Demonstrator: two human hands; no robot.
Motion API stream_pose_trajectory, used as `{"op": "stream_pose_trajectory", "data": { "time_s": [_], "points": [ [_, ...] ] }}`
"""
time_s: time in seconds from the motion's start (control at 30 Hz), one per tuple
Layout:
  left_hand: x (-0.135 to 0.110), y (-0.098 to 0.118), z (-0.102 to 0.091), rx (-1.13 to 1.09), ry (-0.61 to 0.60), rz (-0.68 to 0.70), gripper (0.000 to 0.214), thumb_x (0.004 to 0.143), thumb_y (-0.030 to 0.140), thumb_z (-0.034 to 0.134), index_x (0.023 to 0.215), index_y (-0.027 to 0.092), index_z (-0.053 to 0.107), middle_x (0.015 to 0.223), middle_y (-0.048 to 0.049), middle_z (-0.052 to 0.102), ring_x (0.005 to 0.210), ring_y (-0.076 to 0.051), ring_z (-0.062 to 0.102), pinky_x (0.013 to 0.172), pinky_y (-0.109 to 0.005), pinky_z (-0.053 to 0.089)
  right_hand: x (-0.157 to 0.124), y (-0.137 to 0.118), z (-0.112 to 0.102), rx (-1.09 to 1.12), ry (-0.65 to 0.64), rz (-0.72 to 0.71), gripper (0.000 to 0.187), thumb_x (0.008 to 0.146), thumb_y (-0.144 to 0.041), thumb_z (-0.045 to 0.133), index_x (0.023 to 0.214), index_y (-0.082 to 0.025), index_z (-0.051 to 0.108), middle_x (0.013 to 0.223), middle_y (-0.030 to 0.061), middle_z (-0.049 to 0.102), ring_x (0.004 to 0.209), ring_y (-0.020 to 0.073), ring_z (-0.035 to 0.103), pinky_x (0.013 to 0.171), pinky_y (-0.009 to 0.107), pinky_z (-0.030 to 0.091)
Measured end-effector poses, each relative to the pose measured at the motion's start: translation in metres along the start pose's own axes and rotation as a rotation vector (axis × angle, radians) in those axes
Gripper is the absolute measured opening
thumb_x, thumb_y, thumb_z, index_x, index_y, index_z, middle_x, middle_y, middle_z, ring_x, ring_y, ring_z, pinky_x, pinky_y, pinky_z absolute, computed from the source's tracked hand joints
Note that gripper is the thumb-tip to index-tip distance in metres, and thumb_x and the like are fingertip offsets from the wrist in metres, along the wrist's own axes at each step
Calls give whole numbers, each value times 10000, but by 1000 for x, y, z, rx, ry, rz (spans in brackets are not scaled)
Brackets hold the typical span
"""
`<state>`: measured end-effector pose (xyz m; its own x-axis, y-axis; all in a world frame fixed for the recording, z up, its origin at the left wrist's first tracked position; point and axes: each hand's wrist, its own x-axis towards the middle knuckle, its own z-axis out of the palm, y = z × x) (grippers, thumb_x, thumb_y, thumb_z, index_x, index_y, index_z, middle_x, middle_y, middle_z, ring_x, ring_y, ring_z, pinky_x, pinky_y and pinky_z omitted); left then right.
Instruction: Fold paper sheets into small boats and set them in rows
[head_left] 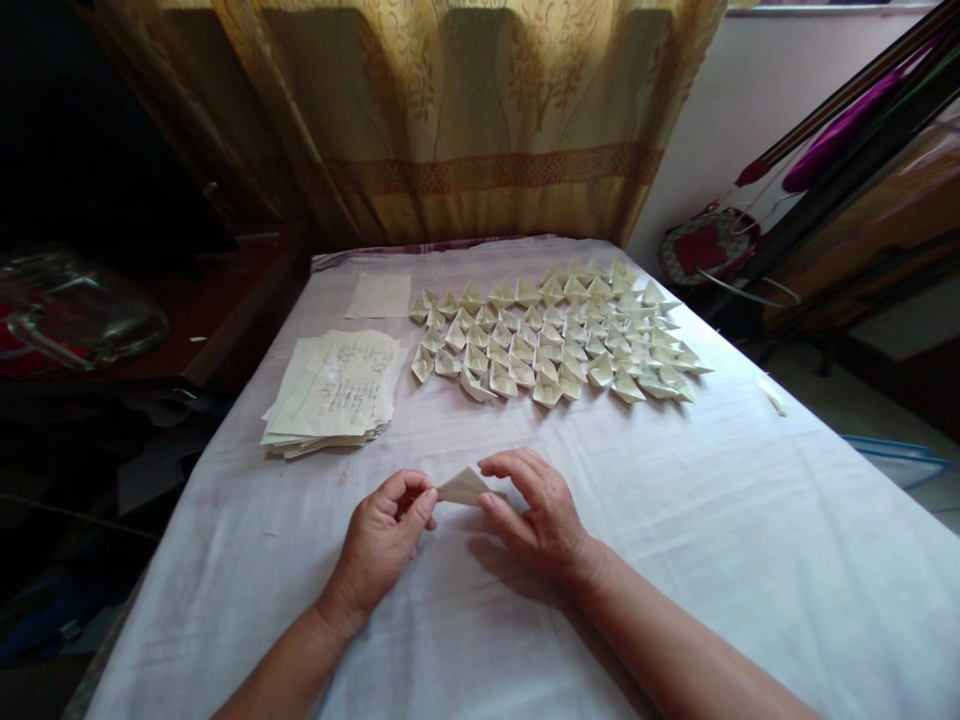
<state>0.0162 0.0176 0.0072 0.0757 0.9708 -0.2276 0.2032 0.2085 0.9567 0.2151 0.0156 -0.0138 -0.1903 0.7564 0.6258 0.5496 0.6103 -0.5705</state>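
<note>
Probably light, crisp and easily creased, the paper (463,488) sits over the cloth (675,540); the left hand (381,535) pinches one corner, while the right hand (546,515) curves half-open, thumb at the other end. Corners seem the safest hold.

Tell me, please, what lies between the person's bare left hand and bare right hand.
The head view shows a folded off-white paper triangle between the left hand and right hand.

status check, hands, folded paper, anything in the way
Left hand pinching one end of folded paper. Right hand at the other end, fingers and thumb apart. Paper boats and paper stack beyond both hands, nothing seen blocking.
</note>
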Motion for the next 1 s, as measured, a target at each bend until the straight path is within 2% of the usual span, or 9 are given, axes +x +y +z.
{"op": "stream_pose_trajectory", "data": {
  "time_s": [0.07, 0.13, 0.23, 0.33, 0.5, 0.6, 0.7, 0.8, 1.0],
  "points": [
    [1, 2, 0, -51, 17, -39, 316, 681, 487, 710, 758, 194, 622, 626, 9, 623, 479, -114, 537, 350, -167, 325, -1, 0, 0, 8, -31, 26, 210, 877, -345, 615, 1022, -194, 610, 889, 68, 697, 799, 201, 650, 711, 322, 531],
    [2, 3, 0, -83, 22, -60, 340, 664, 496, 719, 769, 190, 615, 646, 9, 627, 467, -100, 527, 346, -159, 310, -4, 0, 2, 15, -52, 58, 194, 860, -320, 628, 1009, -197, 612, 845, 52, 700, 731, 182, 646, 667, 295, 524],
    [3, 2, -1, -107, -21, -68, 382, 670, 483, 720, 902, 185, 658, 680, 9, 628, 492, -102, 541, 361, -158, 330, -7, -1, 7, 54, -41, 126, 155, 854, -216, 601, 1007, -198, 620, 799, 34, 704, 634, 145, 618, 589, 243, 499],
    [2, 0, -3, -74, -93, -57, 424, 696, 449, 713, 1026, 184, 688, 690, 2, 635, 524, -119, 555, 389, -174, 361, -9, -2, 10, 126, -38, 192, 172, 834, -188, 596, 1002, -201, 630, 775, 17, 698, 585, 127, 594, 541, 219, 478],
    [3, -4, -4, 42, -111, 48, 255, 719, 404, 719, 835, 178, 738, 602, 4, 632, 552, -124, 556, 527, -204, 438, -9, -2, 11, 199, -55, 279, 283, 810, -182, 611, 1092, -205, 599, 788, -1, 672, 576, 113, 588, 517, 204, 476],
    [4, -5, -3, 3, -54, 2, 287, 699, 434, 725, 837, 183, 714, 589, 12, 617, 524, -124, 546, 460, -192, 410, -7, -1, 9, 152, 60, 216, 312, 823, -178, 620, 1128, -210, 564, 895, 37, 670, 724, 150, 639, 583, 237, 520],
    [5, -5, -1, -38, 15, -38, 357, 675, 472, 729, 888, 194, 660, 595, 23, 597, 503, -131, 542, 371, -177, 360, -5, -1, 6, 64, 154, 89, 210, 849, -143, 609, 1042, -225, 593, 1030, 80, 643, 923, 192, 647, 717, 298, 561],
    [3, -5, 0, -52, 22, -39, 355, 694, 476, 708, 903, 207, 611, 644, 26, 597, 494, -122, 540, 348, -166, 358, -4, -2, 5, -11, 160, 19, 170, 867, -112, 602, 987, -229, 633, 1062, 84, 620, 954, 191, 641, 802, 325, 567],
    [1, -6, 2, -23, -59, -41, 342, 717, 499, 691, 854, 203, 589, 612, 32, 591, 455, -97, 484, 361, -162, 371, -4, -1, 6, -44, 139, 8, 249, 877, -128, 603, 1107, -220, 629, 1080, 100, 649, 981, 209, 641, 850, 364, 557]
  ]
}}
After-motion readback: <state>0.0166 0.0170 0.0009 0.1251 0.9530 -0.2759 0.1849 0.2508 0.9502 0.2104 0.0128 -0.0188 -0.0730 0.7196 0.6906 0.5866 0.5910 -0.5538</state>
